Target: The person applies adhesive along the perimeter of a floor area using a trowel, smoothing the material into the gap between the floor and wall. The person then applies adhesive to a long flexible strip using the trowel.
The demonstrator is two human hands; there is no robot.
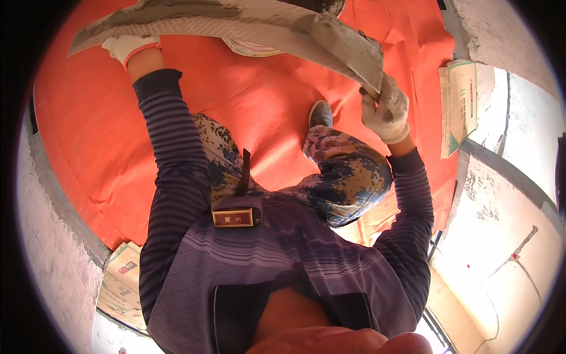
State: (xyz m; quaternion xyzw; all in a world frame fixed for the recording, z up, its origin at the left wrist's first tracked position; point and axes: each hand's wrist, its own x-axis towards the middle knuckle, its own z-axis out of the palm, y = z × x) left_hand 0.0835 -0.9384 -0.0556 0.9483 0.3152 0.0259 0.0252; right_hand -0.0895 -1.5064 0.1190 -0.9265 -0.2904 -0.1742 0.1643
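A long tile (194, 26), its face coated with grey mortar and partly combed into ridges, spans the top of the view. My left hand (132, 48), in a white glove with a red cuff, supports its lower edge near the left end. In a dirty white glove, my right hand (387, 108) grips the handle of a trowel. The mortar-smeared metal trowel blade (347, 48) lies against or just over the tile's right end; the exact contact cannot be told. My left fingers are partly hidden by the tile.
Red sheeting (265, 101) covers the floor. Behind the tile show a dark round container (336, 6) and a pale round rim (254, 49). Cardboard pieces lie at right (460, 106) and lower left (121, 283), beside rough walls.
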